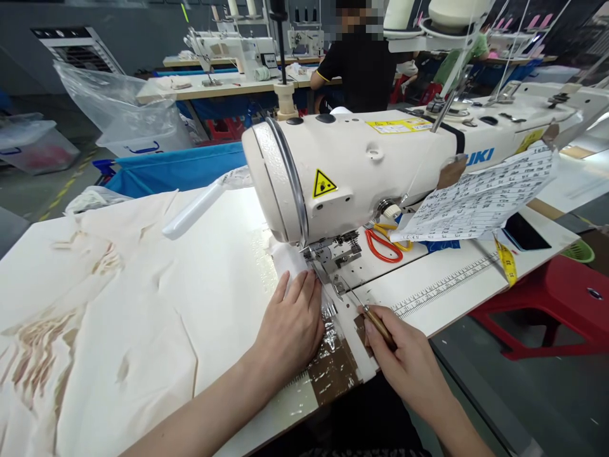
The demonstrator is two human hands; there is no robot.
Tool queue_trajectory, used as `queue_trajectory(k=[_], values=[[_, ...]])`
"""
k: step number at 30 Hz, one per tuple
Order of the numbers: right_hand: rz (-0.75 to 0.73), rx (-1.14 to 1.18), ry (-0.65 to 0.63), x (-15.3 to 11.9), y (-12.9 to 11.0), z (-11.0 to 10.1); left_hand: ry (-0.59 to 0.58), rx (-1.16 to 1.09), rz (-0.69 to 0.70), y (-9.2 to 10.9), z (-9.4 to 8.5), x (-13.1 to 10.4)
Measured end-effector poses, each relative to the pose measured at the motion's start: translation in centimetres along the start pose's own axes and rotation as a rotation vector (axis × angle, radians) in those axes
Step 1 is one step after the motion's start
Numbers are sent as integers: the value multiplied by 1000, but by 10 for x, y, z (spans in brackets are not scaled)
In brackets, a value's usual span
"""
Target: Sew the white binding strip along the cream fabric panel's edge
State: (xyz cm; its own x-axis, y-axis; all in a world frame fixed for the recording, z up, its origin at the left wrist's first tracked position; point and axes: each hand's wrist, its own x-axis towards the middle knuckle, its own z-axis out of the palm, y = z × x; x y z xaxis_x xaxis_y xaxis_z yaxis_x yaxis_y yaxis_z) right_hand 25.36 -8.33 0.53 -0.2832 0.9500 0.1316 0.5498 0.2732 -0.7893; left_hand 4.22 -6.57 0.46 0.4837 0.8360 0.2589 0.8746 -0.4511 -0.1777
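A white sewing machine (356, 152) stands in front of me. My left hand (295, 314) lies flat with fingers stretched out, pressing white fabric (289, 261) beside the machine's needle area. In my right hand (402, 349) is an awl (380, 327) with a wooden handle and a thin metal shaft. Its tip points toward the metal folder attachment (335, 254) near the needle. A white fabric strip (354, 339) runs toward me between my hands. The needle itself is hidden.
Stacked cream fabric pieces (118, 304) cover the left table. Right of the needle lie red-handled scissors (384, 246), a written sheet (476, 197), a phone (527, 231) and a tape measure (506, 261). A red stool (556, 304) stands at right. A person in black (356, 70) sits ahead.
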Motion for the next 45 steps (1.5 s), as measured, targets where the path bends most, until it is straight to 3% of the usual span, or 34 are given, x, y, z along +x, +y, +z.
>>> queue_trajectory(k=[15, 22, 26, 30, 36, 45], values=[[9, 47, 39, -2, 3, 3, 5, -19, 13, 3, 0, -1], [-32, 32, 155, -6, 4, 10, 5, -19, 11, 0, 0, -1], [-141, 43, 192, -2, -3, 14, -10, -48, -13, -4, 2, 1], [-264, 80, 122, 10, -11, 23, 9, -129, -60, -9, 6, 4], [-410, -215, 82, 27, -16, 40, 22, -285, -121, -15, 9, 5], [-417, -513, 97, 36, -23, 50, 65, -298, -86, -20, 8, 5]])
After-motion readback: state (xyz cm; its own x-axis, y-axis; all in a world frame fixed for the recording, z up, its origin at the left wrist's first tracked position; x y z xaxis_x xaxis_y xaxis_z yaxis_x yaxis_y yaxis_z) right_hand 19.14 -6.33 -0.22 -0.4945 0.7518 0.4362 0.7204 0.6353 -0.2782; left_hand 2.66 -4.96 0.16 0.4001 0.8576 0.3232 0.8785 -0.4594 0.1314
